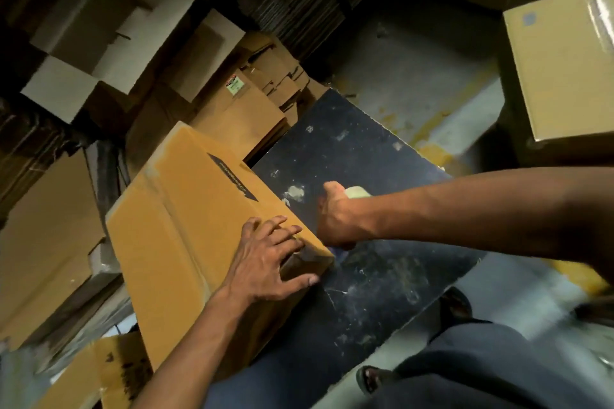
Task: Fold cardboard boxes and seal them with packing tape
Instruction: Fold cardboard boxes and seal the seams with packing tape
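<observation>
Down low, the left hand (269, 259) lies spread on the near corner of the closed cardboard box (199, 229), fingers splayed over the top and thumb hooked down its end face. The right hand (335, 216) is clenched around what looks like a tape dispenser (357, 192), though blur hides most of it, just beside the box's right edge. Box and fist sit over a dark scuffed tabletop (358, 156). Flattened cartons (252, 100) are stacked beyond, and a taped box (564, 66) sits at the right.

Dim, warm light — motion blur, warped edges.
</observation>
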`<state>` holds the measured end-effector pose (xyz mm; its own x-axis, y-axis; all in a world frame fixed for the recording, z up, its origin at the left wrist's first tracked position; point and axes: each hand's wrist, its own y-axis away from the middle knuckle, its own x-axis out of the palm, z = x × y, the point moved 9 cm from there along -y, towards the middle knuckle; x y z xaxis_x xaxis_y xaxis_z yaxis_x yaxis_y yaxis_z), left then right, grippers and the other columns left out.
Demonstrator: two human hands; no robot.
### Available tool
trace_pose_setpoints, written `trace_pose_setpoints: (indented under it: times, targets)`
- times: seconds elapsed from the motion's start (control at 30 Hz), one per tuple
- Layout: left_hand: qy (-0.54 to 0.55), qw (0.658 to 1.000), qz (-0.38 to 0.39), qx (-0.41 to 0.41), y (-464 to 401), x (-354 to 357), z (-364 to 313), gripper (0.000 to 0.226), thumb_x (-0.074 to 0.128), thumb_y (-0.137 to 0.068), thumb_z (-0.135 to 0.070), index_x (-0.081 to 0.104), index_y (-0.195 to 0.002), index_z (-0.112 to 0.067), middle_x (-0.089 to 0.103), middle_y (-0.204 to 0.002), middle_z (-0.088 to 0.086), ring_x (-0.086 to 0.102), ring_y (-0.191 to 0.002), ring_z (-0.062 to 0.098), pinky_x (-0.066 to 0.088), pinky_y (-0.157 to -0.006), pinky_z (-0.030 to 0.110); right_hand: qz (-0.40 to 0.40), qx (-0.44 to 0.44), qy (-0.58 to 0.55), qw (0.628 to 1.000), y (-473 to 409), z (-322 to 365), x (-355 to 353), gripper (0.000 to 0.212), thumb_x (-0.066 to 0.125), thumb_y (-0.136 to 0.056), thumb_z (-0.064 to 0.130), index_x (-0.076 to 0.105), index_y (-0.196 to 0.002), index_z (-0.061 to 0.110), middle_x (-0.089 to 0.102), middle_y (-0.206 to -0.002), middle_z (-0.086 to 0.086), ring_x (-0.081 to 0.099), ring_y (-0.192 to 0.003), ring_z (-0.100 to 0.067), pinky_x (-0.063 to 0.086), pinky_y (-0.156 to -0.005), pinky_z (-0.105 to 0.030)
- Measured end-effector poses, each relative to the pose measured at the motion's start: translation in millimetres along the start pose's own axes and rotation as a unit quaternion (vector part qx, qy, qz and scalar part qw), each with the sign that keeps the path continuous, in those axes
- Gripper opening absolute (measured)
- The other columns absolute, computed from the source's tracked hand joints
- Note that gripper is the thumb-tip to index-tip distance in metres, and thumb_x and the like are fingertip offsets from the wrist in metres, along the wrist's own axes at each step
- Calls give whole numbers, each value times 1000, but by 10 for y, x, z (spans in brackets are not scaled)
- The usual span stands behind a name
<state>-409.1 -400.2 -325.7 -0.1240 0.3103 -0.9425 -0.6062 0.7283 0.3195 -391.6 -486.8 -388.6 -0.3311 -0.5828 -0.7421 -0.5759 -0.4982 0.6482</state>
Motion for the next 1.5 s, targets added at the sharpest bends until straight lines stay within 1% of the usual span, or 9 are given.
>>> trace_pose_setpoints:
  times: [0.13,0.27,0.4,0.7,0.8,0.93,1.07,1.27,1.5]
  targets:
    - [-30,996,84,-16,-124,30,5,102,11,-77,-101,76,-119,-34,51,-155,-13,32,-151,22,18,-115,65,80,26,-65,994,-19,-31,700,27,70,-89,51,61,-112,39,59,-125,4,48,-113,-24,35,-102,-45]
    - [-89,976,199,-1,-286,106,-75,129,-15,-59,-104,66,-134,-39,37,-162,-19,13,-157,19,-2,-118,68,47,4,-437,898,48,-358,1020,22,69,-88,31,77,-104,18,75,-110,-5,69,-106,-28,53,-99,-48]
    - [-85,964,251,29,-367,172,-41,129,-14,-60,-105,64,-137,-36,64,-140,-14,27,-154,17,-10,-117,70,156,-92,-315,932,-372,-405,1103,45,54,-100,0,55,-145,3,55,-147,-19,49,-106,-20,39,-90,-27]
    - [-147,919,354,95,-482,284,-268,137,-10,-56,-106,62,-142,-27,42,-161,-7,6,-160,29,-19,-110,74,148,-73,-328,930,-738,-612,1194,42,67,-94,10,68,-135,18,67,-133,-10,49,-91,-21,42,-82,-29]
    - [-81,913,395,62,-496,362,-242,128,-2,-63,-105,59,-143,-26,65,-138,4,42,-146,29,9,-121,65,125,-56,-339,931,-731,-584,1215,39,66,-93,5,72,-129,19,64,-106,-7,48,-86,-22,41,-76,-28]
    - [75,969,234,0,-782,-32,-100,111,5,-78,-96,57,-147,-26,69,-135,3,64,-120,17,45,-101,39,94,-21,-381,920,-708,-593,1190,42,64,-94,10,69,-134,21,67,-130,-20,61,-92,-30,50,-87,-33]
    - [157,983,95,28,-616,-279,-19,62,33,-100,-71,75,-86,-28,67,-74,-15,58,-69,-5,35,-63,20,-24,40,-394,918,-329,-613,897,45,59,-99,33,58,-143,39,62,-141,4,52,-131,-31,41,-113,-40]
    - [101,983,-103,114,-136,-16,372,43,40,-108,-45,76,-111,-22,76,-112,-7,66,-108,12,43,-105,50,-300,77,-662,682,236,13,509,79,57,-83,1,49,-151,40,43,-160,7,38,-147,-12,28,-123,-31]
    - [163,963,-182,110,-54,117,393,40,34,-110,-39,68,-95,-24,57,-85,-12,48,-85,8,38,-103,46,-477,146,-780,378,92,1237,368,93,55,-76,-1,33,-160,31,37,-164,8,29,-152,-4,28,-126,-42]
